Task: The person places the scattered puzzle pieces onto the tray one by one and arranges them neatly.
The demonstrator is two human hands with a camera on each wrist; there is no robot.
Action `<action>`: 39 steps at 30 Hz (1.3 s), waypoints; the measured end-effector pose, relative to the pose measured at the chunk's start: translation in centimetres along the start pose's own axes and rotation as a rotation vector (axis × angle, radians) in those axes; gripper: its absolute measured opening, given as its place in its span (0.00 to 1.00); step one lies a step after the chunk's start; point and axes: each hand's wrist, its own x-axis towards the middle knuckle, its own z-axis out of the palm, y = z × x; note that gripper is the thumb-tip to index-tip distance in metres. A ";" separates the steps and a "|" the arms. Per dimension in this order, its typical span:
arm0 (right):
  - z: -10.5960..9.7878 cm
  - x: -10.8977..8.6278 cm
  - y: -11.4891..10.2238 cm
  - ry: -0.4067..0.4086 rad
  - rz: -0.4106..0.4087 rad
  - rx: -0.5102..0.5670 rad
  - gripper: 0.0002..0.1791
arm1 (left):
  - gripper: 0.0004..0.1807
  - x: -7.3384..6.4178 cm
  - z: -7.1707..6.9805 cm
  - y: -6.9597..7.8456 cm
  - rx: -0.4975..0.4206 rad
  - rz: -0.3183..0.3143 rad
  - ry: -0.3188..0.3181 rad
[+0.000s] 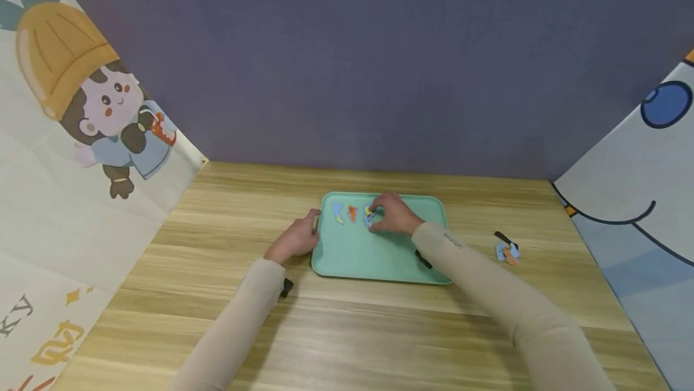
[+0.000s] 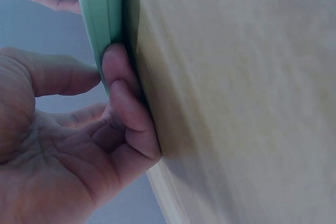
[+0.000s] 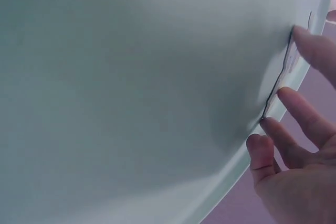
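the tray (image 1: 363, 258), mint green with rounded corners, lies on the wood-grain tabletop (image 1: 390, 343). the left hand (image 1: 295, 237) grasps its left edge: in the left wrist view the thumb touches the rim while the curled fingers press against the side and the underside there.

the right hand (image 1: 398, 215) reaches over the tray and pinches a small blue and yellow piece (image 1: 367, 217) by its edges, near the tray's far rim. in the right wrist view the digits touch the piece at separate spots along its edge; its printed face is too slanted there to make out.

to the left of that piece, along the same far side, lie two others, apart from each other: an orange piece (image 1: 352, 214) and, nearer the left corner, a light blue piece (image 1: 338, 212) with a yellow patch.

well to the right of the tray, a small pile (image 1: 508, 253) of light blue and orange pieces sits on the tabletop, with a dark strip (image 1: 504, 238) touching it. both arms wear beige sleeves (image 1: 482, 282). a plain dark blue-grey wall (image 1: 352, 65) stands behind, and the left panel (image 1: 49, 210) bears a cartoon child (image 1: 111, 102) in an orange hat.
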 end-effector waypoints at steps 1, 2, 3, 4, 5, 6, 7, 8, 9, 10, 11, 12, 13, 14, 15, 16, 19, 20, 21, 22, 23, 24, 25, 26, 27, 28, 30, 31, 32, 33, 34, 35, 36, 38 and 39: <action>0.0 0.0 0.0 0.001 0.000 -0.002 0.26 | 0.31 0.0 0.0 0.0 -0.001 0.000 0.000; 0.1 -0.1 0.0 0.000 0.002 -0.007 0.26 | 0.31 0.0 0.0 0.1 0.000 0.000 0.000; 0.1 -0.1 0.0 0.000 0.001 -0.008 0.26 | 0.31 0.0 0.0 0.1 -0.002 0.001 -0.001; 0.0 -0.1 0.0 -0.002 0.003 -0.007 0.26 | 0.31 0.0 0.0 0.1 -0.001 0.002 0.000; 0.0 -0.2 -0.1 -0.003 0.005 -0.007 0.26 | 0.31 0.0 0.0 0.1 -0.002 0.003 0.001; 0.0 -0.3 -0.1 -0.006 0.010 -0.007 0.26 | 0.31 0.0 0.0 0.1 -0.001 0.004 0.002; -0.1 -0.3 -0.1 -0.006 0.008 -0.010 0.26 | 0.31 0.0 0.0 0.1 -0.001 0.004 0.005; -0.1 -0.4 0.0 -0.007 0.011 -0.010 0.26 | 0.31 0.0 0.0 0.1 0.001 0.005 0.006; -0.2 -0.5 0.0 -0.008 0.011 -0.009 0.27 | 0.31 0.0 0.0 0.1 0.004 0.003 0.006; -0.3 -0.6 0.0 -0.007 0.012 -0.010 0.27 | 0.31 0.0 0.0 0.1 0.006 0.004 0.008; -0.4 -0.7 0.0 -0.006 0.008 -0.011 0.27 | 0.31 0.0 0.0 0.1 0.006 0.004 0.009; -0.6 -0.8 0.1 -0.006 0.008 -0.011 0.27 | 0.31 0.1 0.0 0.1 0.009 0.003 0.009; -0.7 -0.9 0.1 -0.006 0.007 -0.009 0.27 | 0.31 0.1 0.0 0.1 0.010 0.005 0.008; -0.9 -1.1 0.2 -0.006 0.009 -0.007 0.28 | 0.31 0.1 0.0 0.1 0.010 0.006 0.008; -1.1 -1.2 0.2 -0.004 0.004 -0.009 0.28 | 0.31 0.1 0.0 0.1 0.011 0.006 0.008; -1.3 -1.4 0.2 -0.001 0.000 -0.008 0.28 | 0.32 0.2 0.0 0.1 0.010 0.008 0.008; -1.9 -2.0 0.5 0.014 -0.002 -0.010 0.27 | 0.32 0.2 0.1 0.1 0.006 0.010 0.008; -2.1 -2.2 0.5 0.020 -0.003 -0.008 0.27 | 0.32 0.2 0.0 0.1 0.006 0.007 0.007; -2.4 -2.4 0.7 0.024 0.003 -0.008 0.27 | 0.32 0.2 0.1 0.0 0.007 0.005 0.007; -2.6 -2.7 0.8 0.028 0.012 -0.005 0.27 | 0.32 0.2 0.1 0.0 0.005 0.005 0.006; -2.9 -2.9 1.0 0.030 0.023 -0.007 0.27 | 0.32 0.2 0.1 0.0 0.002 0.006 0.005; -3.1 -3.1 1.2 0.031 0.035 -0.008 0.27 | 0.32 0.2 0.1 0.0 -0.001 0.005 0.003; -3.4 -3.4 1.5 0.032 0.046 -0.009 0.27 | 0.32 0.1 0.1 0.0 -0.003 0.003 0.003; -3.7 -3.7 1.7 0.038 0.051 -0.009 0.27 | 0.32 0.1 0.1 0.0 -0.005 0.004 0.002; -3.9 -3.9 2.0 0.042 0.056 -0.014 0.27 | 0.32 0.0 0.1 0.0 -0.005 0.005 0.002; -4.2 -4.3 2.2 0.050 0.055 -0.014 0.27 | 0.32 0.0 0.1 0.0 -0.005 0.008 0.000; -4.7 -5.0 2.7 0.063 0.052 -0.014 0.27 | 0.32 0.0 0.2 0.0 0.001 0.006 0.000; -5.0 -5.3 2.8 0.068 0.050 -0.011 0.27 | 0.32 0.0 0.2 0.0 0.004 0.007 -0.001; -5.2 -5.7 3.1 0.074 0.047 -0.010 0.27 | 0.32 0.1 0.2 0.0 0.006 0.006 -0.001; -5.5 -6.1 3.3 0.078 0.046 -0.008 0.27 | 0.32 0.1 0.2 0.0 0.009 0.007 0.000; -5.7 -6.4 3.5 0.082 0.043 -0.007 0.27 | 0.32 0.1 0.2 0.0 0.009 0.009 0.001; -5.9 -6.8 3.7 0.087 0.043 -0.007 0.27 | 0.32 0.1 0.2 0.0 0.009 0.012 0.005; -6.2 -7.2 4.0 0.094 0.040 -0.010 0.27 | 0.32 0.1 0.2 0.0 0.010 0.016 0.009; -6.6 -8.1 4.5 0.110 0.032 -0.021 0.26 | 0.32 0.1 0.3 0.0 0.008 0.025 0.019; -6.7 -8.6 4.8 0.120 0.029 -0.019 0.26 | 0.32 0.1 0.3 0.0 0.009 0.028 0.018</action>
